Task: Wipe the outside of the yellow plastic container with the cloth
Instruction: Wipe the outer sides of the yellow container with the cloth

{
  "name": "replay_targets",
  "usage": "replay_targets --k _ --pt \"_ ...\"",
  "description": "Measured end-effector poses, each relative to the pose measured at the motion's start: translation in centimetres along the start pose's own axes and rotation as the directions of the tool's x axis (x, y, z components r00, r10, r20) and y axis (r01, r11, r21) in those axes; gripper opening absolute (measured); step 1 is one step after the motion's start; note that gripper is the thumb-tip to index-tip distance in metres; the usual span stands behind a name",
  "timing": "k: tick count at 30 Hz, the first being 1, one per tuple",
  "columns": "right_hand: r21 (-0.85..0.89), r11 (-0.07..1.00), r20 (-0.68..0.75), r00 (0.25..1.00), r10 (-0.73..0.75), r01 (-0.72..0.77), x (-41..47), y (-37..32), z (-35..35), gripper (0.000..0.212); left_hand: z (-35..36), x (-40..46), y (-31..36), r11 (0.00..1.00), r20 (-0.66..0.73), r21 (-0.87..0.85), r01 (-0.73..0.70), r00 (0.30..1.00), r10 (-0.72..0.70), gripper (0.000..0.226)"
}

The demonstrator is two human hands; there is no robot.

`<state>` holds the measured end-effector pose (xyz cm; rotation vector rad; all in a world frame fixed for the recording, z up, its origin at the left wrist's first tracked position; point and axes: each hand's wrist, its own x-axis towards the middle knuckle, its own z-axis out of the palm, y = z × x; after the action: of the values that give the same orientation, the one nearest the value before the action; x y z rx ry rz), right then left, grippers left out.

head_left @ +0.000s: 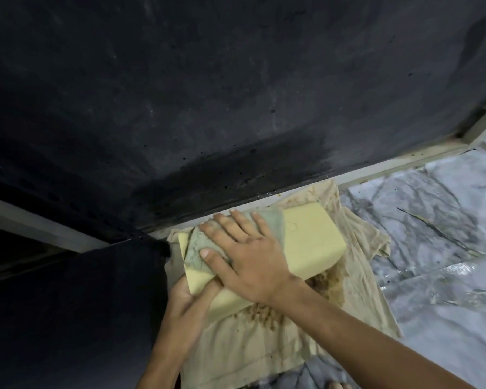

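The yellow plastic container (309,242) lies upside down on a beige sheet, its flat bottom facing up. A grey-green cloth (199,248) is spread over its left part. My right hand (247,256) lies flat on the cloth, fingers spread, pressing it against the container. My left hand (188,301) grips the container's near left corner from below, thumb on its side.
The beige sheet (250,349) under the container is stained, with brown crumbs (264,313) beside the near edge. A dark wall (208,94) rises right behind. A dark block (82,304) stands to the left. Marble floor (432,234) extends to the right.
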<state>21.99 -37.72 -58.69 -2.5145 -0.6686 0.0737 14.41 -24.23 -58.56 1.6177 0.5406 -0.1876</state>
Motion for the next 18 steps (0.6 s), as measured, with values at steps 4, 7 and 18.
replay_targets --k 4,7,18 --pt "-0.071 0.981 -0.044 0.983 0.179 -0.182 -1.7 5.3 -0.9 0.062 -0.1 0.6 -0.4 0.996 -0.062 -0.051 0.069 0.996 -0.072 0.023" --pt "-0.113 0.947 -0.094 0.952 0.290 -0.300 -2.5 9.1 -1.8 0.065 -0.2 0.8 -0.4 0.993 -0.083 -0.070 0.099 0.991 -0.105 0.027" --pt "0.315 0.887 -0.198 0.890 0.410 -0.339 -3.7 14.1 -2.5 0.050 -0.6 0.4 1.5 0.995 -0.020 0.009 0.102 0.995 -0.102 0.026"
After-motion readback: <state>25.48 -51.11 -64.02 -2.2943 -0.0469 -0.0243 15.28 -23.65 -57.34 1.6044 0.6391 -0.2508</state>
